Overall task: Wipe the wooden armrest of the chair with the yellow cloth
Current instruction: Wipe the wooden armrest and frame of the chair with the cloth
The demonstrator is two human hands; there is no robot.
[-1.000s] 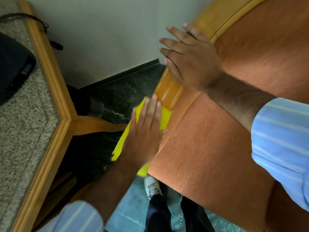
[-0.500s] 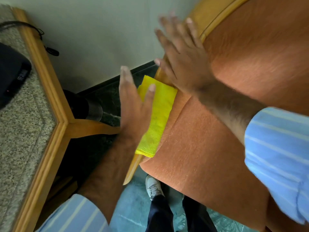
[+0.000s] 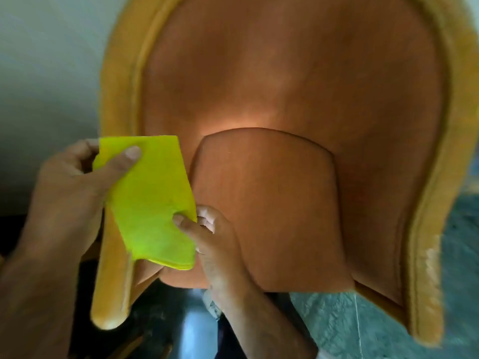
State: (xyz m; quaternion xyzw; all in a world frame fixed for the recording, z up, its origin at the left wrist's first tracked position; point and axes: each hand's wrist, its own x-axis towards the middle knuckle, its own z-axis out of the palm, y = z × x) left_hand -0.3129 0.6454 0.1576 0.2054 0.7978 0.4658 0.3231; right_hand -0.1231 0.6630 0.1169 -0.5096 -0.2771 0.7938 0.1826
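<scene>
Nearest, the wooden armrest (image 3: pixel 114 281) at seven o'clock. Above it, the folded yellow cloth (image 3: pixel 153 203) is pinched by both hands: right hand (image 3: pixel 215 242) at its lower edge, left hand (image 3: pixel 72 187) thumb on top. Beyond, a blurred, apparently orange chair seat (image 3: pixel 272 203) and backrest (image 3: pixel 285 73).

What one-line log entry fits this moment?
left hand: grips cloth | right hand: pinches cloth edge | cloth: above armrest | wipe: paused
</scene>
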